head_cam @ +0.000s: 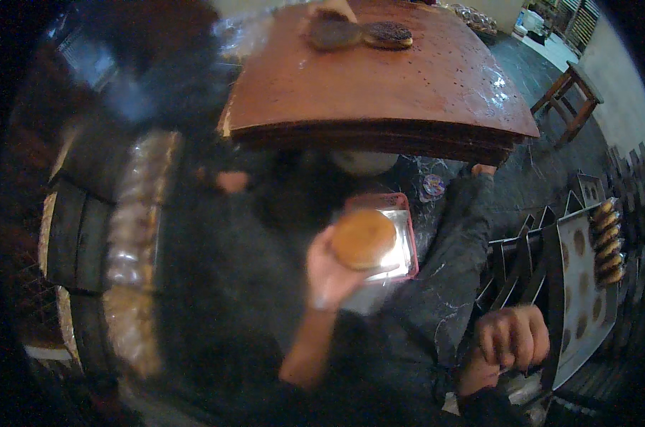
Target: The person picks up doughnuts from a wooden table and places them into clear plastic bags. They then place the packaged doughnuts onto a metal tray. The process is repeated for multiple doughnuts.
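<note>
A round golden-brown bun (364,237) rests in my left hand (330,269), held over a red plastic basket (413,256). Shiny clear packaging (402,224) lies inside that basket, partly covered by the bun. My right hand (514,339) is off to the right with its fingers curled in, close to a grey metal baking tray (565,299). Nothing shows in its fingers, though the palm is hidden from me.
Ahead stands a low stack of brown boards (376,91). Two dark-topped round buns (389,34) lie on it, another person's hand (330,8) at one. Wrapped bread (133,240) lines the left. At right are filled rolls (610,240) and a wooden stool (573,96).
</note>
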A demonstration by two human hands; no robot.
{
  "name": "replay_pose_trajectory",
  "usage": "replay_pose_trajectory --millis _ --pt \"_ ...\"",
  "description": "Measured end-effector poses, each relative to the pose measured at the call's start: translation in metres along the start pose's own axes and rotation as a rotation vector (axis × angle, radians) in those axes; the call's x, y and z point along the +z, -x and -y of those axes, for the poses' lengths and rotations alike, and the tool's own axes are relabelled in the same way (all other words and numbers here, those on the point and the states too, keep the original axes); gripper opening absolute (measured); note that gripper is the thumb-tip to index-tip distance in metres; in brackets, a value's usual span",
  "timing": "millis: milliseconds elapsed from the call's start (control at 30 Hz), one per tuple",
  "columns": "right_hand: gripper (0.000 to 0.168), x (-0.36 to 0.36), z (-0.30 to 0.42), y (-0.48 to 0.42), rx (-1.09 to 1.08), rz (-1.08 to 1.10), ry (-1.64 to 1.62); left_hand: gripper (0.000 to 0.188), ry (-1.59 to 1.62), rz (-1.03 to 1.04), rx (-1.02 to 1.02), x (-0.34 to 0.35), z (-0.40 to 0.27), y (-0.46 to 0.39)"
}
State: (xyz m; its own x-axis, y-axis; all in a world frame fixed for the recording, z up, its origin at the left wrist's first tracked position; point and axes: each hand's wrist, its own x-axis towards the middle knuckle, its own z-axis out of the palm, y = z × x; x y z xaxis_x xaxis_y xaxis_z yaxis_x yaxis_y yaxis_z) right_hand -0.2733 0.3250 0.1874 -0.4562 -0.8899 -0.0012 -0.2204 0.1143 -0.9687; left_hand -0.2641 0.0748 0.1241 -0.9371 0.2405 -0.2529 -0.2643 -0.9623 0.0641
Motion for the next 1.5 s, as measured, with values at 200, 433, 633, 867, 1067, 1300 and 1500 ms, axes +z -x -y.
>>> replay_pose_trajectory --millis 200,433,633,867,1067,1300,1500 --pt "0.017 0.006 -0.023 -0.020 -0.108 -0.520 0.720 0.064 0.055 0.060 -0.051 0.028 0.011 0.016" --pt "0.016 -0.002 0.036 -0.039 -0.549 -0.667 0.547 0.060 0.015 0.237 -0.200 0.032 0.043 0.018" --pt "0.009 0.020 0.013 0.025 -0.158 -1.023 -0.154 0.024 -1.007 -0.008 0.115 0.012 0.084 0.004" --pt "0.007 0.055 -0.063 0.099 0.140 -1.530 -0.438 0.010 -0.931 -0.117 -0.045 -0.025 0.146 -0.023" --pt "0.018 0.048 -0.104 0.123 0.262 -1.447 -0.407 0.017 -1.527 0.032 0.043 -0.015 0.152 -0.046" --pt "0.037 0.057 -0.086 0.106 0.187 -1.418 -0.851 0.028 -1.032 -0.185 -0.108 -0.018 0.147 -0.034" --pt "0.023 0.013 -0.025 0.115 0.269 -1.300 0.079 0.014 -1.511 0.059 0.140 0.039 0.125 -0.032"
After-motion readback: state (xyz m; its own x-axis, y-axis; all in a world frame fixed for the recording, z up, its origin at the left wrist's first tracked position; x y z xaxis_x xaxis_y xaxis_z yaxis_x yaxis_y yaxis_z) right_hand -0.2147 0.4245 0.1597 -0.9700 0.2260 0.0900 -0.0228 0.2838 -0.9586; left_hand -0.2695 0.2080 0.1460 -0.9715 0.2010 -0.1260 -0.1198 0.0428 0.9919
